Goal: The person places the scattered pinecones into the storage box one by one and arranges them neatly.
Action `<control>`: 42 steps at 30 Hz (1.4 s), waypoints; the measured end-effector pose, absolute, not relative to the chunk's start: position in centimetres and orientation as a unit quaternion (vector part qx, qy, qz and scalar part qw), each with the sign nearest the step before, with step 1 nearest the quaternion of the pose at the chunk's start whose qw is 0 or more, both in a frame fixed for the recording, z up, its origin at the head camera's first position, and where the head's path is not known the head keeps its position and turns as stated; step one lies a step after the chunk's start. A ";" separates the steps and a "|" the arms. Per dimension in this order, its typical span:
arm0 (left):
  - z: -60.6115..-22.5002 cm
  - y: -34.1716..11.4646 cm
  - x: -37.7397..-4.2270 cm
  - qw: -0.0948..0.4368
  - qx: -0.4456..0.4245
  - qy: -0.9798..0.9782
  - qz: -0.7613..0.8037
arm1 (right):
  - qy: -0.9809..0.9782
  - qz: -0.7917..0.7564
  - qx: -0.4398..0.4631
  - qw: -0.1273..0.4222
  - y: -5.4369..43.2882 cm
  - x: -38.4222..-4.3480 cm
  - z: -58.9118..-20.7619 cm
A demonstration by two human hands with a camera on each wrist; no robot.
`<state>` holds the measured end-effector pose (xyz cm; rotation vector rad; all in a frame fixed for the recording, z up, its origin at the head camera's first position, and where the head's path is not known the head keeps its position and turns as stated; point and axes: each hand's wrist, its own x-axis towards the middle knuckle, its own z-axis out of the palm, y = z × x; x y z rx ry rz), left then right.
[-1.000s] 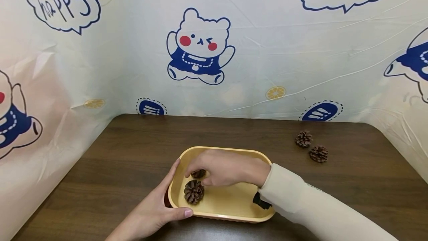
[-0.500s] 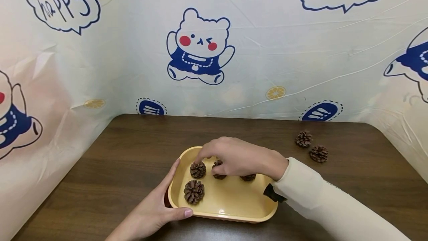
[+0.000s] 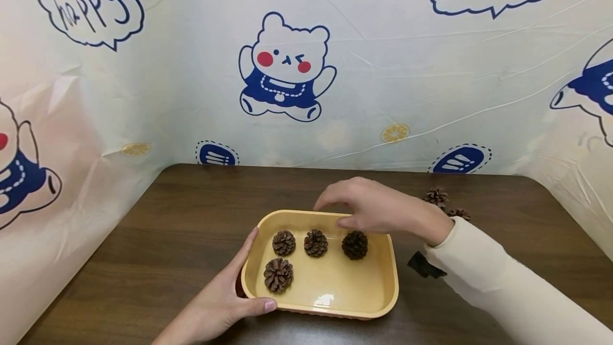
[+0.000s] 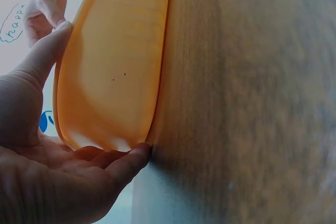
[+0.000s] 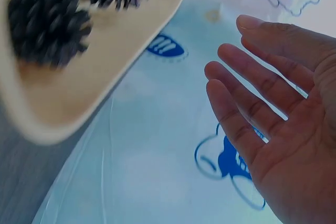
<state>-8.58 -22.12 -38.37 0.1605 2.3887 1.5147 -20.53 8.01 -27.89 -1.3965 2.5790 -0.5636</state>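
A yellow oblong tray (image 3: 330, 276) with raised walls sits on the table. My left hand (image 3: 217, 294) grips its left end, thumb on the near rim and fingers along the side; the left wrist view shows thumb and fingers spanning the tray's end. Inside lie several brown pinecones: one near the left front (image 3: 278, 275), others along the back, including a darker pinecone (image 3: 355, 245) at the right. Just above the tray's back rim hovers my right hand (image 3: 378, 207). Its fingers are loosely extended and hold nothing, as the right wrist view confirms with the bare palm (image 5: 299, 166).
Two more pinecones stand on the dark wooden table (image 3: 143, 244) at the back right, one (image 3: 436, 196) behind the other (image 3: 458, 214), partly hidden by the right forearm. A printed cloth (image 3: 287, 142) with cartoon bears encloses the table's back and sides.
From the left part of the tray, my right hand has risen and moved back and right, uncovering the back row of pinecones. My left hand and the tray have stayed put.
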 end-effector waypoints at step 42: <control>-38.3 -22.1 -8.6 0.154 0.044 0.842 0.515 | 0.942 -0.221 -0.247 0.050 22.7 -26.5 -31.8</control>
